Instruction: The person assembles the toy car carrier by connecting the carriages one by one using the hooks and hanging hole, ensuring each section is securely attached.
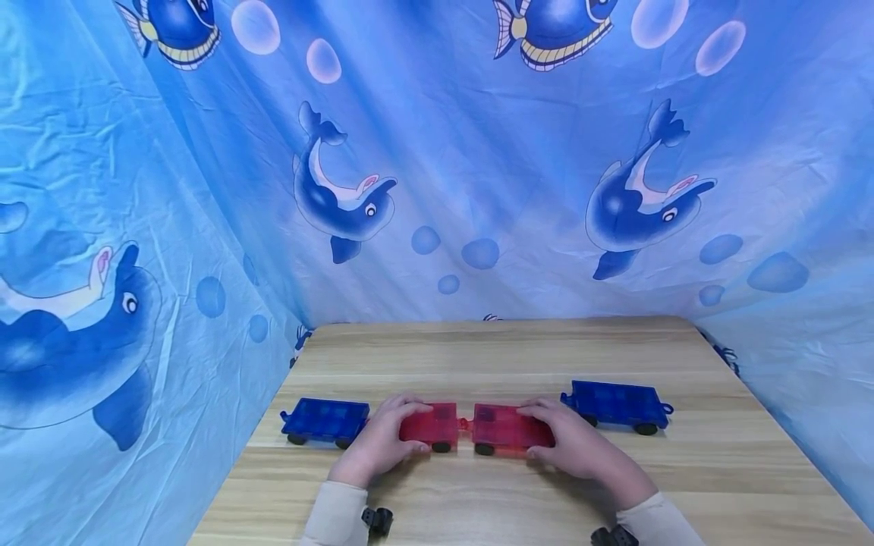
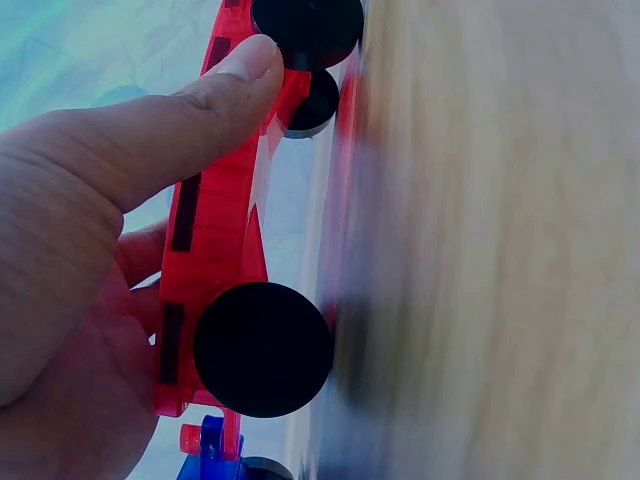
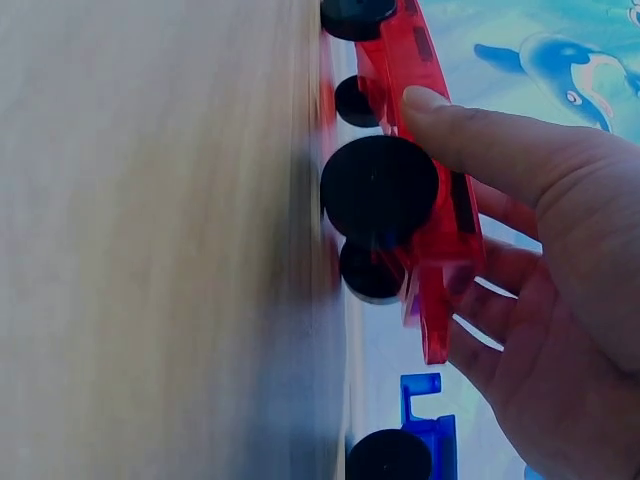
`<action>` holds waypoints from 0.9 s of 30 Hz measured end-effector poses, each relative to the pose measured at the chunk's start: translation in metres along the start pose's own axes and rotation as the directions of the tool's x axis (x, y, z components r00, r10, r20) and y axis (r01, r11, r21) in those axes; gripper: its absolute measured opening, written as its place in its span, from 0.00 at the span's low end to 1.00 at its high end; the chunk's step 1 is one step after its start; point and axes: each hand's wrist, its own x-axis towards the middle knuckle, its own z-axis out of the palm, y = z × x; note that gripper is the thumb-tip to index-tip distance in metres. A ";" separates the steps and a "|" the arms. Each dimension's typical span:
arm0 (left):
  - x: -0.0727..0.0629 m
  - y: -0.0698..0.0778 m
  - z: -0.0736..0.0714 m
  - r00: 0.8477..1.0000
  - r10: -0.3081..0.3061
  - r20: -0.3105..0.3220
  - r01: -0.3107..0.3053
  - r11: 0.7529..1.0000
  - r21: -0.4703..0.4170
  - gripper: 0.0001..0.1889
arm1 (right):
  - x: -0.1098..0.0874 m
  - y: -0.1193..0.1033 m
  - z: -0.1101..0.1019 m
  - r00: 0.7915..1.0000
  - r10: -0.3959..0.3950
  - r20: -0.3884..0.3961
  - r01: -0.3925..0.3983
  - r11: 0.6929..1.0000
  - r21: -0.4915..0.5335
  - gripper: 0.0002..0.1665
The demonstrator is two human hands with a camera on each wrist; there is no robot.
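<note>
In the head view my left hand [image 1: 384, 438] grips a translucent red toy train car [image 1: 435, 426], thumb on the near side and fingers on the far side. My right hand [image 1: 576, 442] holds a second red toy train car [image 1: 500, 429] the same way. The facing ends of both red cars meet at their couplings [image 1: 464, 425]. Behind the left red car stands a blue toy train car [image 1: 326, 419]; the left wrist view shows its blue coupling [image 2: 211, 437] at the red one's. Another blue toy train car [image 1: 617, 403] stands at right, its hook [image 3: 421, 395] apart from the red car's coupling [image 3: 435, 315].
The cars stand on a wood-grain table [image 1: 478, 500]. Blue sea-print cloth [image 1: 478, 152] hangs behind it and along both sides. A small black camera sits on each wrist.
</note>
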 end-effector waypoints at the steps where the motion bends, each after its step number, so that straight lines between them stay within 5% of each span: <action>1: 0.000 0.000 0.000 1.000 -0.005 0.001 0.005 1.000 -0.004 0.33 | 0.000 0.001 0.000 1.000 0.001 -0.001 -0.001 1.000 -0.002 0.38; 27: 0.001 -0.005 -0.007 0.998 -0.064 -0.012 0.064 0.998 -0.014 0.32 | 0.005 0.011 -0.009 0.999 0.039 -0.003 -0.039 0.998 0.040 0.40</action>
